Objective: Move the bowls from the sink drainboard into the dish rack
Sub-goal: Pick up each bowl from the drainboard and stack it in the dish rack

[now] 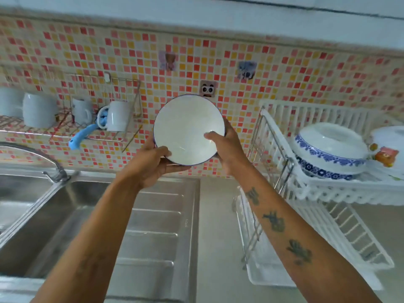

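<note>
A white bowl with a thin blue rim (pixel 188 127) is held up in front of the tiled wall, its inside facing me. My left hand (pixel 150 165) grips its lower left edge and my right hand (pixel 227 149) grips its right edge, thumb inside the rim. The ribbed steel drainboard (pixel 153 232) lies below my arms with no bowls on it. The white two-tier dish rack (pixel 323 193) stands to the right; two blue-patterned bowls (pixel 328 152) lie upside down, stacked, on its upper tier.
The sink basin (pixel 32 215) and tap (pixel 43 158) are at the left. A wire wall shelf (pixel 122 119) holds white mugs and a blue-handled utensil (pixel 80 138). More white dishes (pixel 391 136) sit at the rack's far right.
</note>
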The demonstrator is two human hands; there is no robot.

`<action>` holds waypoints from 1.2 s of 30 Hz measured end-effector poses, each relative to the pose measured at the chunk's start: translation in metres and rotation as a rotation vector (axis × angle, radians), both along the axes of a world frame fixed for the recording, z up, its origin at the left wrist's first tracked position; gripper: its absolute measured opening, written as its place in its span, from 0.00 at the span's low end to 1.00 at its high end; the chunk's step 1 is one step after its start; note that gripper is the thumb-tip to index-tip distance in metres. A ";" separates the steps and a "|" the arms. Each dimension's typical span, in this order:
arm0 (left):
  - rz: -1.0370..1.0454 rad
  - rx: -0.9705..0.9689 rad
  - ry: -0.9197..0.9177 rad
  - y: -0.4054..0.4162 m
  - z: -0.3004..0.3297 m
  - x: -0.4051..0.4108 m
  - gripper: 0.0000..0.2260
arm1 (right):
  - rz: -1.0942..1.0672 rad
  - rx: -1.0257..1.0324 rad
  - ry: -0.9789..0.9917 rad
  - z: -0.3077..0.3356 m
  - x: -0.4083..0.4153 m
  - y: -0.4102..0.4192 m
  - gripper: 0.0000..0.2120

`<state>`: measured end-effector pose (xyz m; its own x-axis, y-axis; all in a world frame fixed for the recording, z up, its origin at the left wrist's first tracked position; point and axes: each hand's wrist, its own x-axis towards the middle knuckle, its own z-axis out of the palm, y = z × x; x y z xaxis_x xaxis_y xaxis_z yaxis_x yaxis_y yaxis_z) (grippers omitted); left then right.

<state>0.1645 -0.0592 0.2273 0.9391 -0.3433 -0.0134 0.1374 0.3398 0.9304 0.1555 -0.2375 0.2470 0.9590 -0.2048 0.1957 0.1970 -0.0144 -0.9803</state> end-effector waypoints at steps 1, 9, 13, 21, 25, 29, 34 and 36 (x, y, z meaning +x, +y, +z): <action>-0.005 -0.032 -0.026 -0.008 0.015 -0.009 0.25 | -0.011 -0.032 -0.063 0.019 -0.013 -0.008 0.23; -0.559 -0.222 0.017 -0.091 0.091 -0.055 0.33 | -0.156 -0.157 -0.293 0.098 -0.097 -0.092 0.18; -0.573 -0.188 0.012 -0.140 0.102 -0.069 0.35 | -0.191 -0.170 -0.301 0.102 -0.121 -0.142 0.14; -0.268 -0.060 -0.283 -0.215 0.107 -0.098 0.27 | -0.118 -0.171 -0.218 0.106 -0.154 -0.211 0.07; -0.005 0.135 -0.622 -0.237 0.104 -0.102 0.33 | -0.142 -0.027 -0.208 0.101 -0.157 -0.234 0.21; 0.085 0.212 -0.815 -0.253 0.099 -0.102 0.30 | -0.176 -0.046 -0.186 0.097 -0.154 -0.246 0.28; 0.276 0.415 -0.963 -0.272 0.086 -0.096 0.33 | -0.195 -0.087 -0.110 0.092 -0.144 -0.244 0.34; 0.305 0.443 -0.974 -0.279 0.081 -0.095 0.35 | -0.236 -0.091 -0.089 0.085 -0.135 -0.245 0.42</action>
